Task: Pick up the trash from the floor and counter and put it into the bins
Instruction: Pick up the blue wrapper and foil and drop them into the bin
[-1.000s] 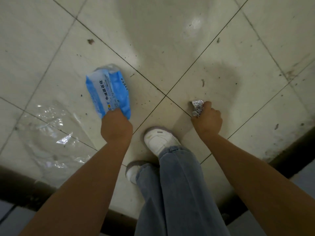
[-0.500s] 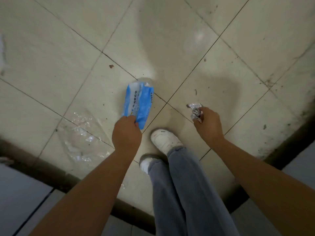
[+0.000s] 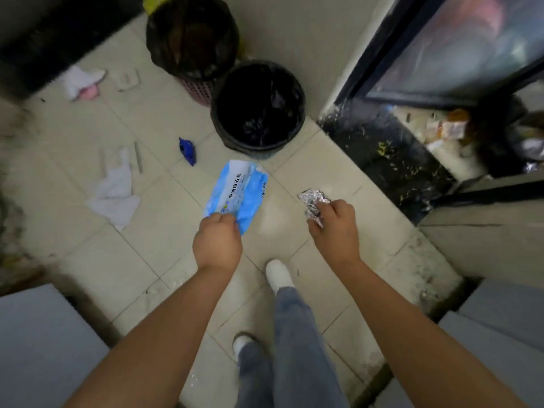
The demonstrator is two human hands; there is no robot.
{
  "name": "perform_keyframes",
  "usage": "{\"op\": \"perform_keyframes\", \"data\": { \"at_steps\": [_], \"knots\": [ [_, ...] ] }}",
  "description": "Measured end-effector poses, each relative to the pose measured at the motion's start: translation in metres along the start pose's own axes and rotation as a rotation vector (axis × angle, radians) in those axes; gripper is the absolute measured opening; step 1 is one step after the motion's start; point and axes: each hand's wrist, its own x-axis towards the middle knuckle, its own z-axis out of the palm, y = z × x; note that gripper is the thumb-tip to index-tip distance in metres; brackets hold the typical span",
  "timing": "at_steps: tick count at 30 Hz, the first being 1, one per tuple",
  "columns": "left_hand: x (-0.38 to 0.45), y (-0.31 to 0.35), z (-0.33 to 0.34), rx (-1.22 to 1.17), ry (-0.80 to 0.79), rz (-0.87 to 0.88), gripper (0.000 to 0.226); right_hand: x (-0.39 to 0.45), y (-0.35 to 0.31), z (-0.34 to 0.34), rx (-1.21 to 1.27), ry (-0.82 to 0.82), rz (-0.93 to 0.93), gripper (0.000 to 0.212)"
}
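Littered tile floor (image 3: 164,248), two bins (image 3: 259,107), fingers gripping blue wrapper (image 3: 237,191), foil (image 3: 313,206)

Pale tiled floor (image 3: 153,254), glass-fronted cabinet (image 3: 459,45) at right, dim light

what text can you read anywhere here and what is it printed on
"中油田石化": dark characters along the white stripe of the blue plastic wrapper held in the left hand.
Small print on the wrapper's blue edge: too blurred to read.
Foil ball in the right hand: no text.
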Motion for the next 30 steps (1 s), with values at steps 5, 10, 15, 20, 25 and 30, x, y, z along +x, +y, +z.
{"op": "perform_keyframes", "data": {
  "at_steps": [5, 10, 15, 20, 25, 30],
  "knots": [
    [0.076, 0.041, -0.068, 0.097, 0.086, 0.024, 0.026, 0.118, -0.021, -0.025, -0.017, 0.055, -0.120, 0.020],
    [0.187, 0.082, -0.094, 0.135, 0.020, -0.058, 0.027, 0.250, -0.012, -0.015, -0.090, -0.044, -0.161, 0.025],
    [0.287, 0.106, -0.071, 0.142, -0.080, -0.083, 0.033, 0.345, -0.007, 0.024, -0.109, -0.267, -0.072, 0.029],
    [0.335, 0.112, -0.026, 0.026, -0.244, -0.141, 0.041, 0.378, -0.006, 0.069, -0.109, -0.563, -0.105, 0.044],
    [0.309, 0.088, -0.010, -0.067, -0.290, -0.206, 0.045, 0.359, -0.008, 0.076, -0.283, -0.757, -0.168, 0.044],
    [0.250, 0.017, -0.021, -0.154, -0.251, -0.471, 0.049, 0.344, -0.068, 0.086, -0.443, -0.809, -0.390, 0.052]
  ]
}}
